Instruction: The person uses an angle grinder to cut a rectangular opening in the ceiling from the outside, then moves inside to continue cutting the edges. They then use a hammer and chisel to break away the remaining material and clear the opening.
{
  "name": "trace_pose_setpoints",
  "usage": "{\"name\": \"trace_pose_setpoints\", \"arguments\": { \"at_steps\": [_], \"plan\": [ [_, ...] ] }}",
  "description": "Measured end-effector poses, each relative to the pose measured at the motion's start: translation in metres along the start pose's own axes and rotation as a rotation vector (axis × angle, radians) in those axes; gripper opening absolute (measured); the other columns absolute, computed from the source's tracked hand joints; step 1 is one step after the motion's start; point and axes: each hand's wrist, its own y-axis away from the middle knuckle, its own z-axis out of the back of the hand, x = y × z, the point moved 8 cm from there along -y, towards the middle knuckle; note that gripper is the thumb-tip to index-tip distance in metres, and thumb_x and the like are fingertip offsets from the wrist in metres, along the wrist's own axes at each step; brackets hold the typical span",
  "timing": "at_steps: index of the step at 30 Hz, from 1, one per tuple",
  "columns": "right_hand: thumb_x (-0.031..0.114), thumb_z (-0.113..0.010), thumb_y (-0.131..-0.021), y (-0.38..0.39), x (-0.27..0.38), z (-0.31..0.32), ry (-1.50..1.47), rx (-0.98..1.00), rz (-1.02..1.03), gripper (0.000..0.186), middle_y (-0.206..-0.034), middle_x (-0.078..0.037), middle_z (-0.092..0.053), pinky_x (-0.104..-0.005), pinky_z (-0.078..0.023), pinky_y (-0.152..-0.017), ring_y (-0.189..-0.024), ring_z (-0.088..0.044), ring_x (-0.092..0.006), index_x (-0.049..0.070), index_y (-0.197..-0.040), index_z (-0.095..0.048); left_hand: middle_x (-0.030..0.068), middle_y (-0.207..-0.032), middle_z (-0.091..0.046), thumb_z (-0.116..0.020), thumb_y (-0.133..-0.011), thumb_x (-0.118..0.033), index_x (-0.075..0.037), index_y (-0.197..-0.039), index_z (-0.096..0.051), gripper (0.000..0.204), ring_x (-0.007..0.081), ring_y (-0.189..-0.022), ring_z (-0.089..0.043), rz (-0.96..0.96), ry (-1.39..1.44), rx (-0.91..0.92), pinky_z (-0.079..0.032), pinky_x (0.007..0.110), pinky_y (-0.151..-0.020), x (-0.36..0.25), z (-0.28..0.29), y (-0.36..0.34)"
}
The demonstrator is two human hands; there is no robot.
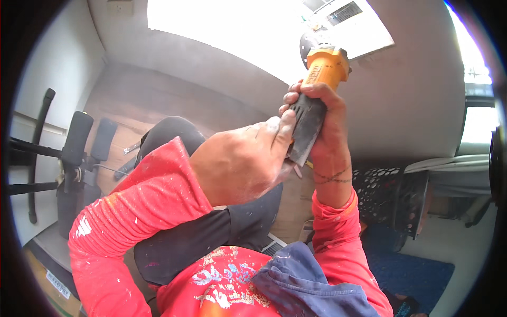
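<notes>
An orange and black angle grinder (324,68) is held up in front of me, its disc (304,49) pointing away at the top. My right hand (328,113) wraps round the middle of its body, fingers and thumb closed on it. My left hand (243,158) grips the black rear end, its fingers laid along the side. The disc is close to the bright opening (222,26) in the wall; glare and haze hide whether it touches anything. Pale dust speckles my hands and red sleeves.
Black padded equipment (78,138) stands at the left. A black perforated basket (388,193) is at the right, beside a dark blue mat (412,272). A cardboard box (50,282) sits at lower left. Metal tools (131,148) lie on the floor by my knee. Dust hazes the air.
</notes>
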Motion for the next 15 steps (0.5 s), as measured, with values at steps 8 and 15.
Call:
{"name": "trace_pose_setpoints", "arguments": {
  "at_steps": [8, 15],
  "plan": [
    [0.007, -0.072, -0.089, -0.037, 0.032, -0.014, 0.115, 0.008, 0.071, 0.016, -0.09, -0.011, -0.067, -0.0381, -0.061, -0.079, -0.085, -0.07, -0.0218, 0.002, -0.101, -0.062, 0.0228, -0.103, -0.075, -0.085, -0.092, -0.033, 0.009, -0.135, -0.063, 0.064, 0.0424, -0.093, -0.075, 0.114, 0.346, 0.13, -0.061, 0.047, -0.082, 0.079, -0.015, -0.034],
    [0.009, -0.073, -0.088, -0.053, 0.053, -0.003, 0.324, -0.068, 0.172, 0.02, -0.09, -0.011, -0.068, -0.0374, -0.061, -0.075, -0.083, -0.07, -0.0217, 0.001, -0.103, -0.063, 0.0227, -0.1, -0.077, -0.089, -0.087, -0.038, 0.008, -0.127, -0.065, 0.065, 0.0432, -0.089, -0.076, 0.103, 0.374, 0.232, -0.061, 0.046, -0.08, 0.092, -0.038, -0.048]
  ]
}}
